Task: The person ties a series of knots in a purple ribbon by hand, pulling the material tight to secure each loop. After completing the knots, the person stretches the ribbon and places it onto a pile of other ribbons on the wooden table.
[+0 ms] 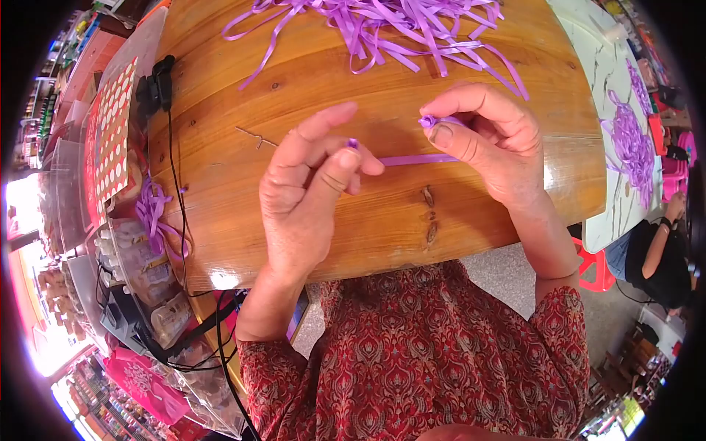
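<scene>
A narrow purple ribbon (419, 159) stretches between my two hands, just above the wooden table. My left hand (298, 191) grips one part of it between thumb and bent fingers, a small purple bit showing above the thumb tip; the index finger is raised. Between thumb and index finger, my right hand (504, 147) pinches a small knotted or folded bunch of purple ribbon (429, 121). Some of the ribbon is hidden behind the fingers. Left of my left hand lies a thin twisted metal wire piece (257, 138) on the table.
A heap of cut purple ribbons (412, 33) covers the table's far side. More ribbons lie on a marble-patterned table (632, 140) at right and the left edge (152, 213). A black cable (174, 162) runs along the left. Another person (658, 250) sits far right.
</scene>
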The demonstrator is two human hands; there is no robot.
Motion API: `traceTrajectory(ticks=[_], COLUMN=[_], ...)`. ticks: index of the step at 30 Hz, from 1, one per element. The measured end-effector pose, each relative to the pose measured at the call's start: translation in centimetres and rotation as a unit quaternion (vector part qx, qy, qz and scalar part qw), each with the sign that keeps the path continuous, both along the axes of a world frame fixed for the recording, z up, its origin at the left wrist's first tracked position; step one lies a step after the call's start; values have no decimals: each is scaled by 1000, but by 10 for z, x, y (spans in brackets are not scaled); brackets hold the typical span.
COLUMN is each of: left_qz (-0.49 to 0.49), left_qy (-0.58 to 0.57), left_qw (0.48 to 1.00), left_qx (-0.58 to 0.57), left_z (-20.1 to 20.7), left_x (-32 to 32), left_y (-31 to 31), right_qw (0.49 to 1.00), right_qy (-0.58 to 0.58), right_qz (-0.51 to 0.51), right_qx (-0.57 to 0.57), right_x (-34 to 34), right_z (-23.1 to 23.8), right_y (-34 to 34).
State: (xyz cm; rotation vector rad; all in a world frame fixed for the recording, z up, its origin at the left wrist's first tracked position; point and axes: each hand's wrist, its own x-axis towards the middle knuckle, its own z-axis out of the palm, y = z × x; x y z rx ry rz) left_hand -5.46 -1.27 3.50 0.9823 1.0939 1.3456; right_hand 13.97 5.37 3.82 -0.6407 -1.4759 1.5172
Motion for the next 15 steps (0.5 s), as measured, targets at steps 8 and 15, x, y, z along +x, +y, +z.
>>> traceTrajectory(ticks=[8, 15], left_qz=[-9, 6], left_qy=[-16, 25], left_qw=[998, 992], left_qx=[68, 122], left_z=[-14, -20], left_x=[32, 32], left_y=[5, 8], right_qw=[949, 973], right_qy=[-165, -128], right_qz=[-11, -26], right_qx=[268, 189], right_x=[0, -3], right_z=[5, 4], right_y=[-3, -12])
